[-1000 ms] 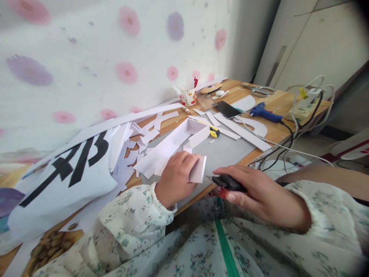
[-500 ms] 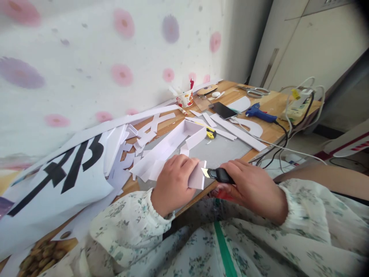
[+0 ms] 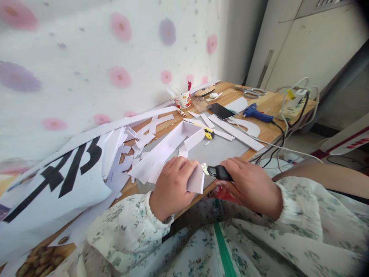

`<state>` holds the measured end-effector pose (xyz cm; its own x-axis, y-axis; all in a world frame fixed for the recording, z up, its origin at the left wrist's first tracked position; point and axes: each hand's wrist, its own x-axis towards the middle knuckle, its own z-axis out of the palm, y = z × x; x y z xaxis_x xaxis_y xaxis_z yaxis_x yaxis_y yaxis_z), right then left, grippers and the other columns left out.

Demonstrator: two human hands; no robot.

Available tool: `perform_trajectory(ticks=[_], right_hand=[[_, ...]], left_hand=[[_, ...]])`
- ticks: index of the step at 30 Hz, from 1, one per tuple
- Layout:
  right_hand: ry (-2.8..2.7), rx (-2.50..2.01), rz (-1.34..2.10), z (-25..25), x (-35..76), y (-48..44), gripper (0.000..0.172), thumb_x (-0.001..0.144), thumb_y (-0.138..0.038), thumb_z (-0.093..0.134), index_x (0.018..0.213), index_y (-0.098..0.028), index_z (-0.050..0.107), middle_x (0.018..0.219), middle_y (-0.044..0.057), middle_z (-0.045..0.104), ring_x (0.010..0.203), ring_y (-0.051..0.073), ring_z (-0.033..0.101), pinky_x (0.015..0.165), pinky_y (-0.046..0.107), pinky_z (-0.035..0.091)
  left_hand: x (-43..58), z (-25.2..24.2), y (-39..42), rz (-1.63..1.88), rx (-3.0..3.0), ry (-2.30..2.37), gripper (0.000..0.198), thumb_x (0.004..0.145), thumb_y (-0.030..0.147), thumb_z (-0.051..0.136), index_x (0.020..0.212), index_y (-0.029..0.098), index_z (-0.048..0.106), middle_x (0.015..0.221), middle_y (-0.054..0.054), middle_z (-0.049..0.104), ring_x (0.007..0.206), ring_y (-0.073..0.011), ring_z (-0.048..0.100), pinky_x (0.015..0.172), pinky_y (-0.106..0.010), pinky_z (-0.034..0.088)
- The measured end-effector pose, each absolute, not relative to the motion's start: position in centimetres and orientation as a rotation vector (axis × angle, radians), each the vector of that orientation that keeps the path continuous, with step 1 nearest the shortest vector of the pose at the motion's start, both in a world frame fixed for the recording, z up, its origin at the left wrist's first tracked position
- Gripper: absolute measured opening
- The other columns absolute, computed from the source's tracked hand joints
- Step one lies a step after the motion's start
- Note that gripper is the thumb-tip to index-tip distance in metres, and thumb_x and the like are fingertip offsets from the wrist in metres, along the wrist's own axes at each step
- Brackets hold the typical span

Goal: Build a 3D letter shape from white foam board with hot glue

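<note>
My left hand (image 3: pixel 173 187) is closed around a white foam-board piece (image 3: pixel 196 180) whose end sticks out on the right. A black utility knife (image 3: pixel 220 172) is gripped in my right hand (image 3: pixel 252 185), its short blade pointing left at the edge of that piece. Just beyond my left hand, a long white box-like form (image 3: pixel 184 136) with folded walls lies on a grey cutting mat (image 3: pixel 219 152). A yellow and black cutter (image 3: pixel 209 134) rests beside its far end.
White scraps (image 3: pixel 144 136) litter the table's left half. Farther back are a paper cup (image 3: pixel 183 100), a phone (image 3: pixel 222 111), scissors (image 3: pixel 253 92) and a blue glue gun (image 3: pixel 257 112). Cables (image 3: pixel 284 134) hang over the right edge. A printed sheet (image 3: pixel 72 184) and nuts (image 3: pixel 40 261) lie at left.
The knife blade has shifted slightly up along the foam-board edge, and the board's end is tilted a little differently. Both hands keep their hold. The whole view has moved slightly.
</note>
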<state>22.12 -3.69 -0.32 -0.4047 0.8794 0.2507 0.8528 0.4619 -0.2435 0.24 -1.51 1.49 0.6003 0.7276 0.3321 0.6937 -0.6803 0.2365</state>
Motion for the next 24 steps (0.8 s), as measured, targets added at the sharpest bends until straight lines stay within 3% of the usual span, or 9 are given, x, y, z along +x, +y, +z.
perform_trajectory(ticks=[8, 12, 16, 19, 24], right_hand=[[-2.279, -1.616, 0.197, -1.1, 22.9, -2.6, 0.030, 0.094, -0.045, 0.041, 0.088, -0.018, 0.052, 0.080, 0.008, 0.062, 0.074, 0.024, 0.058, 0.063, 0.031, 0.037], [-2.135, -1.612, 0.507, -1.5, 23.3, -2.1, 0.032, 0.094, -0.047, 0.037, 0.087, -0.019, 0.051, 0.073, 0.004, 0.061, 0.065, 0.020, 0.056, 0.058, 0.029, 0.038], [-1.978, -1.359, 0.825, -1.5, 22.8, -2.5, 0.039, 0.090, -0.053, 0.043, 0.096, -0.018, 0.057, 0.086, 0.007, 0.066, 0.078, 0.022, 0.061, 0.070, 0.033, 0.048], [-1.814, -1.247, 1.015, -1.5, 21.8, -3.0, 0.041, 0.084, -0.053, 0.055, 0.103, -0.017, 0.060, 0.100, 0.009, 0.069, 0.092, 0.025, 0.064, 0.081, 0.037, 0.051], [-1.602, -1.202, 1.136, -1.5, 20.4, -3.3, 0.052, 0.076, -0.051, 0.066, 0.116, -0.019, 0.059, 0.118, 0.011, 0.065, 0.103, 0.028, 0.063, 0.088, 0.040, 0.051]], left_hand=[[0.4, 1.8, -1.9, 0.702, 2.702, 1.134, 0.036, 0.073, 0.013, 0.053, 0.109, 0.018, 0.054, 0.099, -0.011, 0.056, 0.094, -0.0280, 0.052, 0.082, -0.044, 0.044], [0.1, 1.7, -2.0, 0.882, 2.430, 1.026, 0.031, 0.082, 0.014, 0.051, 0.112, 0.022, 0.050, 0.097, -0.007, 0.056, 0.095, -0.0233, 0.053, 0.085, -0.041, 0.045], [0.3, 1.1, -2.3, 0.998, 1.888, 0.736, 0.026, 0.089, 0.034, 0.051, 0.112, 0.021, 0.050, 0.099, -0.008, 0.057, 0.102, -0.0236, 0.057, 0.094, -0.043, 0.045], [1.1, 0.4, -2.7, 1.178, 1.502, 0.653, 0.039, 0.088, 0.052, 0.050, 0.113, 0.022, 0.047, 0.104, -0.009, 0.059, 0.114, -0.0287, 0.054, 0.098, -0.050, 0.044], [2.0, -0.2, -3.0, 1.301, 1.200, 0.645, 0.052, 0.087, 0.064, 0.043, 0.125, 0.030, 0.039, 0.122, -0.010, 0.057, 0.118, -0.0271, 0.053, 0.098, -0.051, 0.045]])
